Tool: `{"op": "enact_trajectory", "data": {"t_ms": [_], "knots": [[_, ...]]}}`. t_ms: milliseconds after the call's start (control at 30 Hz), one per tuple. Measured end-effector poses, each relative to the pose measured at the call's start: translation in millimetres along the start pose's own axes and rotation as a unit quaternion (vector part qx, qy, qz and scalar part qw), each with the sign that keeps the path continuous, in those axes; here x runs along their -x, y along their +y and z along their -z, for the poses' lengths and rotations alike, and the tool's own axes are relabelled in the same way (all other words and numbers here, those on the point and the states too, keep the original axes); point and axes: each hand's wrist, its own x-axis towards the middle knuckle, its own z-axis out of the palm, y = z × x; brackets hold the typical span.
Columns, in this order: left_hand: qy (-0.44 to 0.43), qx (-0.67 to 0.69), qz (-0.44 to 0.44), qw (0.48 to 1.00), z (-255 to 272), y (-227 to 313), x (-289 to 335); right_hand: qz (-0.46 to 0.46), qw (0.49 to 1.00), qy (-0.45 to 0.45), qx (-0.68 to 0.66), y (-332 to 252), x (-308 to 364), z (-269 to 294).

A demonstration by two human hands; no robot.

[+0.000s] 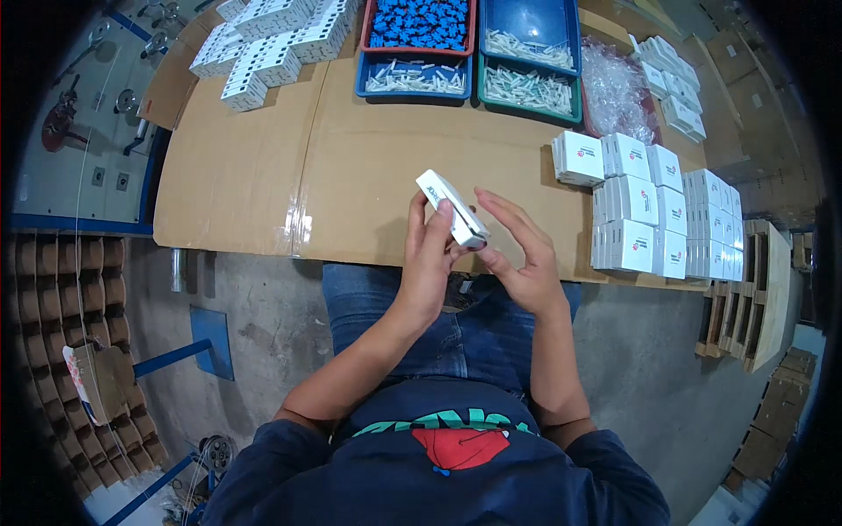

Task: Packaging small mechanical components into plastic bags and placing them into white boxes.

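Observation:
A small white box [436,187] is tilted above the near edge of the cardboard-covered table [421,149]. My left hand [424,263] grips it, thumb on its printed face and fingers behind. A dark gap runs along one side of the box. Just right of it, my right hand [533,273] is open, with index finger and thumb spread apart. The right thumb is close to the box's lower end; whether it touches cannot be told. Some right fingers are hidden.
Stacks of white boxes [624,202] line the table's right; more white boxes [263,66] are at far left. At the back, a red bin [362,35] holds blue pieces. Blue and green bins [531,114] hold white pieces. Clear plastic wrap [614,88] fills another bin.

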Motion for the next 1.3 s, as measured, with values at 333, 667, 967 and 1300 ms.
{"op": "enact_trajectory", "data": {"t_ms": [333,667,967,1300], "knots": [[-0.089,0.107,0.24,0.961,-5,4,3,-0.039,0.999,0.021,-0.012,19,4,-4],[-0.1,0.163,0.264,0.945,-1,2,-1,-0.074,0.992,0.049,-0.087,34,10,-11],[-0.073,0.196,0.274,0.939,-1,1,-1,-0.138,0.984,0.034,-0.109,33,9,-9],[-0.042,0.239,0.292,0.925,7,-1,-5,-0.199,0.967,0.038,-0.153,30,11,-1]]}}
